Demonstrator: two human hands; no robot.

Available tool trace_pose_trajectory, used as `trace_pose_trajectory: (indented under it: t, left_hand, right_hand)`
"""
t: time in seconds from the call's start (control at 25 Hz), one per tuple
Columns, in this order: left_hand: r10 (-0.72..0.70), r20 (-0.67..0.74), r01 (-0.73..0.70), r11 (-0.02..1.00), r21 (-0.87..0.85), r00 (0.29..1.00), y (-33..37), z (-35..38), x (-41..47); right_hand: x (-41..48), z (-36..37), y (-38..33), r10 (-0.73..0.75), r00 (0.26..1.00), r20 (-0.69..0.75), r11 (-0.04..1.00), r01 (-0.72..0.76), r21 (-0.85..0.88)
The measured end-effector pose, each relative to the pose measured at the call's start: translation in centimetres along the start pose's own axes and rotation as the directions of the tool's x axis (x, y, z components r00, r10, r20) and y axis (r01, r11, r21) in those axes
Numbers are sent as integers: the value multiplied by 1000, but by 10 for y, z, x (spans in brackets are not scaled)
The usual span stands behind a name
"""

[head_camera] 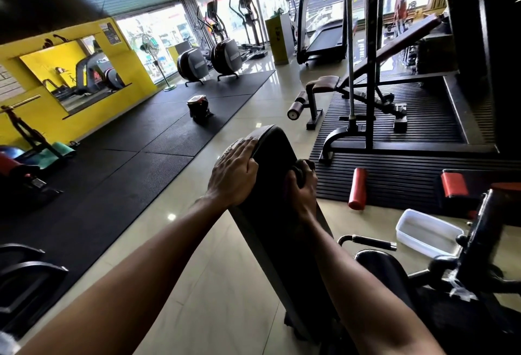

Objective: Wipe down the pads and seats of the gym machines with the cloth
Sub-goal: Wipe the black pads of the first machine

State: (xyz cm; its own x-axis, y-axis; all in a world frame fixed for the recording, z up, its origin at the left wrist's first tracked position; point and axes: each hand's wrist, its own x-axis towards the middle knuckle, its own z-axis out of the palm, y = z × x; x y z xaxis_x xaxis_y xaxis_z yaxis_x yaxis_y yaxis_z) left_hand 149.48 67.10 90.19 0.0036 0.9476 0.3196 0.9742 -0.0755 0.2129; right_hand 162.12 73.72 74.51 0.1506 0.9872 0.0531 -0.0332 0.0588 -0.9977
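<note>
A long black back pad (275,154) of a gym machine stands tilted in front of me, its rounded top pointing away. My left hand (234,174) grips the pad's upper left edge, fingers curled over the rim. My right hand (303,191) holds a dark bunched cloth (300,172) and presses it against the pad's right side. A black seat (380,267) of the same machine lies low to the right, beside a chrome handle with a black grip (372,240).
A white plastic tub (428,232) sits on the tiled floor at the right, next to a red foam roller (358,192) on the ribbed black mat. An adjustable bench (324,83) and rack posts stand beyond. Black rubber flooring with a helmet (199,107) lies left.
</note>
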Motion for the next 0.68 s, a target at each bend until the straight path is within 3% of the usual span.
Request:
trace_pose_trajectory:
  t: [0.16,0.36,0.44,0.56,0.6,0.68]
  left_hand:
    - [-13,-14,13,1000,-5,1000,1,0,0]
    - [-9,-14,9,1000,1,1000,3,-1,-2]
    - [-6,-24,6,1000,-4,1000,2,0,-1]
    - [0,-40,0,1000,-10,999,0,1,-1]
    - [2,-38,-2,1000,-12,999,0,1,-1]
    - [1,-34,-1,1000,-13,999,0,1,-1]
  right_hand:
    - [24,6,-52,8,1000,5,998,-7,-61]
    - [-36,9,-18,-309,951,2,950,309,39]
    - [-37,2,12,-256,967,-4,967,256,18]
    - [8,-2,-2,5,1000,-16,1000,-6,-22]
    - [24,-1,-21,34,999,-5,998,-34,-55]
    - [36,7,-61,-61,998,13,996,62,-64]
